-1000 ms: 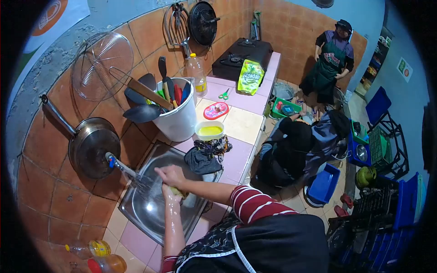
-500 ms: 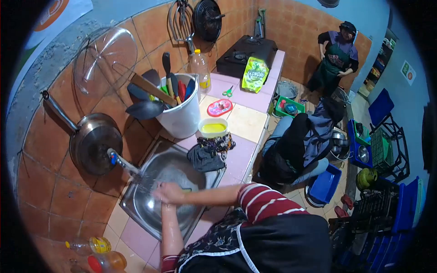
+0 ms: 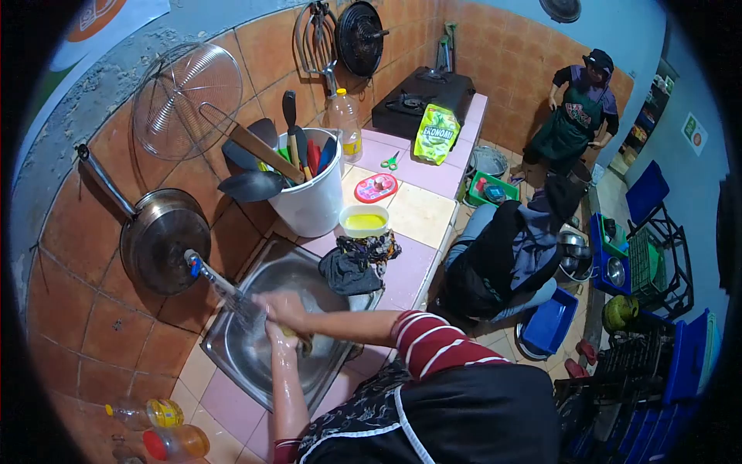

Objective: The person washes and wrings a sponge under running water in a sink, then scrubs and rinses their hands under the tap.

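Over the steel sink, my right hand lies across my left hand, its fingers blurred by motion. A small yellow-green item, perhaps a sponge or cloth, shows partly at my left hand, whose fingers close round it. Water runs from the tap beside my fingertips. My left forearm is wet. On the sink's right rim lies a dark wet cloth, with a patterned cloth bunched behind it.
Behind the sink stand a utensil bucket, a tub of yellow paste, a pink dish, green scissors, a green pouch and a stove. One person crouches at right; another stands at the back.
My hands have stayed together over the sink, with my right hand shifting over the left. The crouching person has turned and shifted; the view has moved slightly.
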Motion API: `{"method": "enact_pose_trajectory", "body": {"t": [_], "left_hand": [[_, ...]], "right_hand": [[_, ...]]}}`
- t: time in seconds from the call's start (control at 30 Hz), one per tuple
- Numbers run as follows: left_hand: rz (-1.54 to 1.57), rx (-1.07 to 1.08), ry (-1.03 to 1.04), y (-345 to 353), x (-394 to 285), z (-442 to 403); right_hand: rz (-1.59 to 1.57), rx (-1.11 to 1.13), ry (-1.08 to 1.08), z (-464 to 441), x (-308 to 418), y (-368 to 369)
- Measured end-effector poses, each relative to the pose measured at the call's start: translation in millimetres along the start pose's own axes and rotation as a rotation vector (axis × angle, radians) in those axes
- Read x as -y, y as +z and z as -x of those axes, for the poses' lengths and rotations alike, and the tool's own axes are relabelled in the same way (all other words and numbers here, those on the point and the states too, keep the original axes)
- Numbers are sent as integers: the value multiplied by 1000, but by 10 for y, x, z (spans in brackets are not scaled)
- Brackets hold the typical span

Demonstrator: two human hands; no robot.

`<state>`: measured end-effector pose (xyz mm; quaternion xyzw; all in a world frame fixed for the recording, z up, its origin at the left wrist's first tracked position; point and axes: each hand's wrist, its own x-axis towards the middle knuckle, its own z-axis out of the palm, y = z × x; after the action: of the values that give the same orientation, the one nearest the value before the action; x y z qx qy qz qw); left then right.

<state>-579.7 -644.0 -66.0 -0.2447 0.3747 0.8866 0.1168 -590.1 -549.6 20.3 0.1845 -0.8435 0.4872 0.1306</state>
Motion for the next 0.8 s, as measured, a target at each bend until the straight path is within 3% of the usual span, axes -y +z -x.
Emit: {"method": "enact_pose_trajectory", "body": {"t": [0.03,0.1,0.13,0.2,0.33,0.37,0.43,0.47,0.53,0.63,0.67,0.7,0.77,0.8], "left_hand": [[2,16,1,45,-27,-39],[4,33,-14,54,-5,-42],[9,39,-23,56,33,-26],[17,43,-33,24,46,50],[-6,10,-25,206,-81,199],[-14,10,-18,224,-99,214],[-36,-12,-22,245,-124,230],[-44,-32,-29,251,-132,235],[-59,-47,-20,264,-147,249],[-67,-70,6,210,-210,260],[-58,-48,11,242,-261,191],[-46,-35,9,237,-267,162],[-21,-22,-8,170,-196,174],[-11,-23,-18,100,-152,218]], "right_hand": [[-52,44,-82,186,68,170],[181,-164,-319,528,307,278],[185,-162,-315,410,219,200],[-40,87,46,32,-42,63],[-39,91,187,69,204,5],[75,103,-120,250,243,162],[208,-403,-526,405,249,328],[204,-394,-509,333,168,313],[84,209,188,-124,-96,147],[-33,196,168,-111,42,20],[-154,97,67,149,358,-74],[105,-39,-205,369,279,277],[344,-306,-355,414,75,627],[338,-295,-348,319,51,510]]}}
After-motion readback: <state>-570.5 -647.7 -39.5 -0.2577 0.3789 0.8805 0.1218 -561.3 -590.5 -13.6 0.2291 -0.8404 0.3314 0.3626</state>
